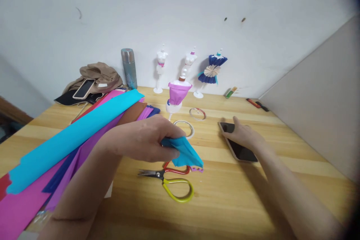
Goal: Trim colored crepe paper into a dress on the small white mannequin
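My left hand [150,140] pinches a folded piece of bright blue crepe paper [184,152] between thumb and fingers, above the table. Below it lie scissors [160,174] with one red and one yellow handle, their blades pointing left. A small purple scrap with a scalloped edge [197,169] shows beside the red handle. At the right, my right hand [244,135] reaches over a dark-screened phone [242,152], its thumb apart from the fingers. The fingers seem to touch the phone; a firm grip cannot be made out.
Crepe paper strips [78,131] are piled at left. A mini mannequin in purple paper [180,92] stands centrally, other mannequins [161,60] behind. Tape rolls [191,129], a thermos [129,69], a second phone [83,89], brown cloth [98,73] and a green tube [231,92] lie around.
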Action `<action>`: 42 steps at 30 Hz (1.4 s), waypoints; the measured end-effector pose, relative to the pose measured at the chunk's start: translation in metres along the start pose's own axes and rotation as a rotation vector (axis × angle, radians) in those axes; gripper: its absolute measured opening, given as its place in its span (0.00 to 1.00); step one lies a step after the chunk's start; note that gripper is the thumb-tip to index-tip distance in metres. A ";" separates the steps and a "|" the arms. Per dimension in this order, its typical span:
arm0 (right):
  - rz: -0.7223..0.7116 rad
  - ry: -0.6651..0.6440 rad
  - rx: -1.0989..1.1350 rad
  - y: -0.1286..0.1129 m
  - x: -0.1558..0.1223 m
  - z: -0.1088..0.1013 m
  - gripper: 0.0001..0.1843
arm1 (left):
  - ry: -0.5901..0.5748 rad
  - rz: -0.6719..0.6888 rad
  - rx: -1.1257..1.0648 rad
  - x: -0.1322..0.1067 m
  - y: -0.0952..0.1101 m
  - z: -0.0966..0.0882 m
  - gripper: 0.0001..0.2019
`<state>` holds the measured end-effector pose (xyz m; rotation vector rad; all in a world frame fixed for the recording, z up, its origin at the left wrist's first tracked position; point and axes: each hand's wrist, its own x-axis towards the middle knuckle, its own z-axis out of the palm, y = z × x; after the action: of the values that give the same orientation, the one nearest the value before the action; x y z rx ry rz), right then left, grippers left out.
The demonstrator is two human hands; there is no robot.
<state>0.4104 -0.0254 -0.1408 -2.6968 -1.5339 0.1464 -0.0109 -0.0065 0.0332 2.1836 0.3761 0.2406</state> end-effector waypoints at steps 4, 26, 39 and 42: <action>-0.025 -0.047 -0.020 -0.014 0.011 0.003 0.46 | -0.053 -0.012 0.013 0.003 0.001 0.002 0.11; 0.041 -0.090 -0.013 -0.007 0.009 0.001 0.53 | -0.089 -0.016 -0.018 0.005 0.002 0.003 0.10; 0.052 -0.121 0.073 0.022 0.009 -0.013 0.36 | -0.073 -0.025 0.001 0.004 -0.002 0.001 0.11; 0.111 -0.083 0.084 0.042 0.014 -0.014 0.28 | -0.066 -0.018 -0.014 0.003 -0.002 0.000 0.11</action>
<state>0.4547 -0.0344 -0.1310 -2.7420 -1.3646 0.3217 -0.0081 -0.0046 0.0318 2.1673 0.3557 0.1597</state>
